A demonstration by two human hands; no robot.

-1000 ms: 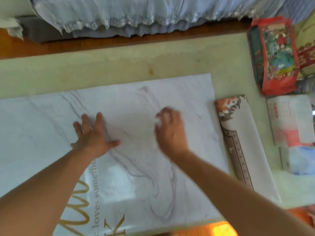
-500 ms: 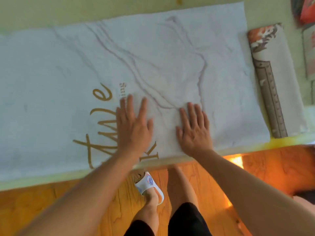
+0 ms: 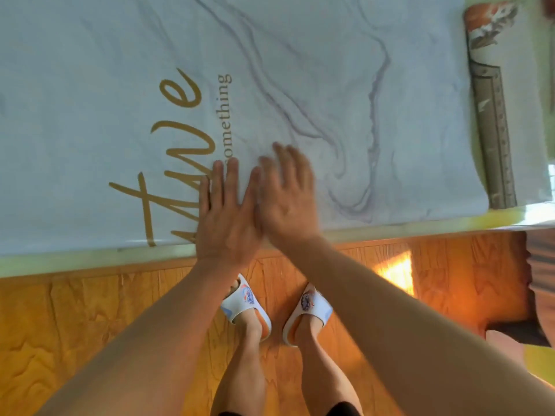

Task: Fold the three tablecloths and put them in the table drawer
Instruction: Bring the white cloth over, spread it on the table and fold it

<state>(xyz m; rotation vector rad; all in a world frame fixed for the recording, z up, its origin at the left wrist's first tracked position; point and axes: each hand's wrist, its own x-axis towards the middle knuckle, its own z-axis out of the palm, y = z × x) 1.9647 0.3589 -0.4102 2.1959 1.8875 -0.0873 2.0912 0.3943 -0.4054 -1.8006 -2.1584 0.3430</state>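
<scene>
Marble-print tablecloth fills the upper half of the frame, spread flat on the table, grey veins running across its right part, gold script lettering and the small word "something" at centre left; its near edge lies just inside the table edge, a pale yellow-green strip crossing the frame from lower left to right. Wooden floor occupies the lower half, with a bright patch of light at centre right. A second tablecloth, folded into a long narrow strip with a brown ornamental border and an orange floral corner, lies on the table at the upper right, just beside the right edge of the marble cloth. Two bare forearms enter from the bottom corners. Left hand lies palm down on the marble cloth at centre frame, fingers straight and close together, gripping nothing. Right hand is just beside it, touching at the thumb side, motion-blurred, fingers extended flat over the cloth, holding nothing. White slippers with printed straps stand on the floor below the hands.
</scene>
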